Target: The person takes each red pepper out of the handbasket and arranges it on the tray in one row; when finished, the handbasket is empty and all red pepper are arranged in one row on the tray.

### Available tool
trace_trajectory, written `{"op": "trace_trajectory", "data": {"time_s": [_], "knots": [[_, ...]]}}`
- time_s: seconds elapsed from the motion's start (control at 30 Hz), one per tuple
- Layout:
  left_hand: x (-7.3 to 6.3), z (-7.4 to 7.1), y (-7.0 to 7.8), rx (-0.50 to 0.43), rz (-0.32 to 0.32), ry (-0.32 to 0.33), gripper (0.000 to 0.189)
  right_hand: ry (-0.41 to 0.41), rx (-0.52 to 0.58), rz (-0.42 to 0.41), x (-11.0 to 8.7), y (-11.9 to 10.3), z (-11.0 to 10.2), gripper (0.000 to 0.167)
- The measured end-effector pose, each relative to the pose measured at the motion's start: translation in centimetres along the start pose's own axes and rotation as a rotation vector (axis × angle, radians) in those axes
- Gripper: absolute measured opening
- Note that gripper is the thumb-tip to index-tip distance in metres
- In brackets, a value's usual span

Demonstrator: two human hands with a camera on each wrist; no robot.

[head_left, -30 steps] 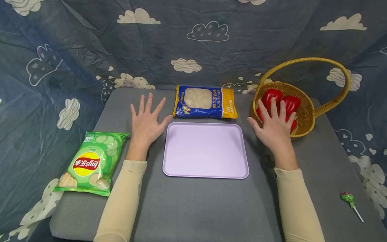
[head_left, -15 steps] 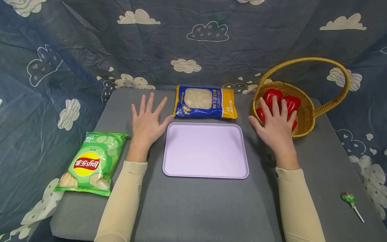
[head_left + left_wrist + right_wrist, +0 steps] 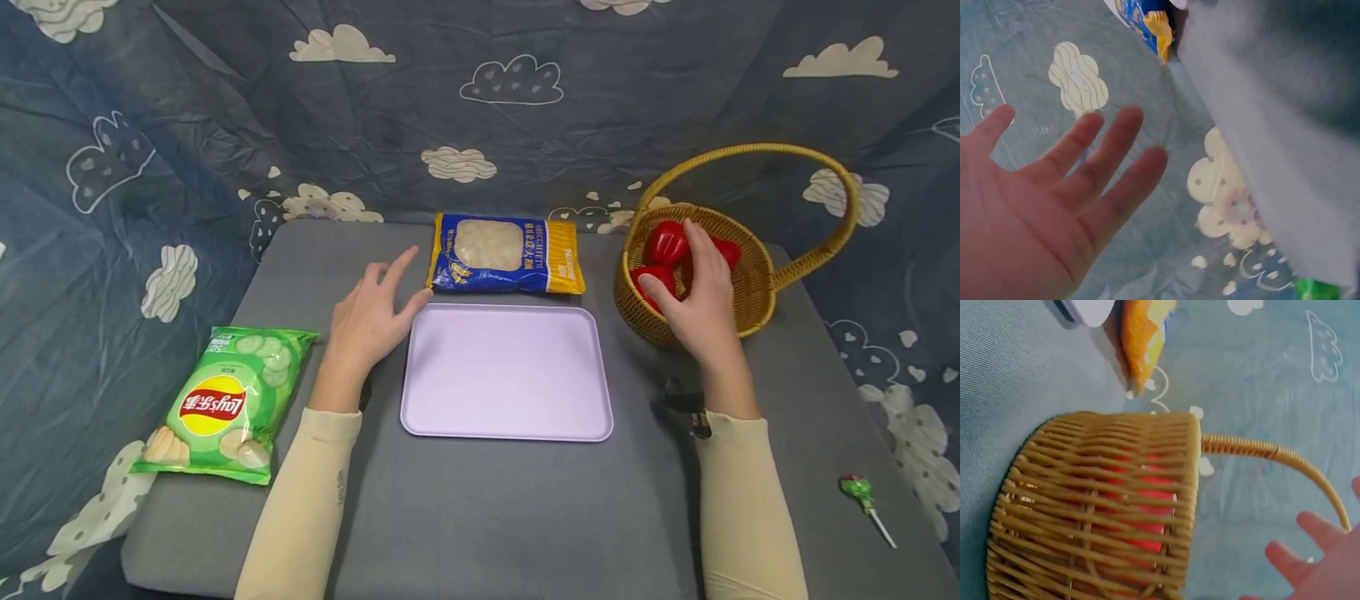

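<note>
My right hand (image 3: 705, 307) hovers over the near rim of a wicker basket (image 3: 634, 312), its fingers pointing down inward and its thumb apart. Several glossy red bell peppers (image 3: 667, 243) lie in the basket; the hand partly covers them. In the right wrist view, red shows through the basket's woven wall (image 3: 1085, 512), with my fingertips (image 3: 1288, 559) beyond the rim. To the left, my left hand (image 3: 367, 321) is raised over the table with loosely bent, spread fingers, holding nothing. Its thumb tip overlaps the corner of a lilac tray (image 3: 506, 371) in the head view.
Behind the tray lies a blue and yellow pasta bag (image 3: 491, 250). A green chip bag (image 3: 225, 408) sits at the table's left edge. At the right front is a lollipop (image 3: 858, 490). The basket's tall handle (image 3: 780, 150) arches up and rightward. Cloud-print cloth surrounds the grey table.
My right hand has turned and moved slightly right, its fingers now bent downward over the basket. The left hand's spread fingers have relaxed and curled a little. The objects have stayed in place.
</note>
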State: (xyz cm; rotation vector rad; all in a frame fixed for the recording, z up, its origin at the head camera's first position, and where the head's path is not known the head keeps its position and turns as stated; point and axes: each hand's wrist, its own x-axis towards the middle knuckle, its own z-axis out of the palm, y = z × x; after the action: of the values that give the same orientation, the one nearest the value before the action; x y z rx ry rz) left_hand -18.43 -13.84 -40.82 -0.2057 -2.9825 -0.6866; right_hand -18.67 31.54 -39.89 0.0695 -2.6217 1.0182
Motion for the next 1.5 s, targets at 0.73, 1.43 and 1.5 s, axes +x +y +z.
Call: {"op": "trace_trajectory", "data": {"time_s": [0.73,1.43,1.5], "knots": [[-4.9,2.7,-2.8,-0.278,-0.103,-0.427,0.074,-0.026,0.320,0.344,0.4,5.1,-4.4,0.099],[-5.3,3.6,-2.9,-0.370,-0.147,-0.500,0.058,-0.207,0.174,0.329,1.0,6.3,-3.5,0.115],[-5.3,3.6,-2.9,-0.375,-0.152,-0.510,0.059,-0.211,0.135,0.328,1.1,6.4,-3.6,0.115]]}}
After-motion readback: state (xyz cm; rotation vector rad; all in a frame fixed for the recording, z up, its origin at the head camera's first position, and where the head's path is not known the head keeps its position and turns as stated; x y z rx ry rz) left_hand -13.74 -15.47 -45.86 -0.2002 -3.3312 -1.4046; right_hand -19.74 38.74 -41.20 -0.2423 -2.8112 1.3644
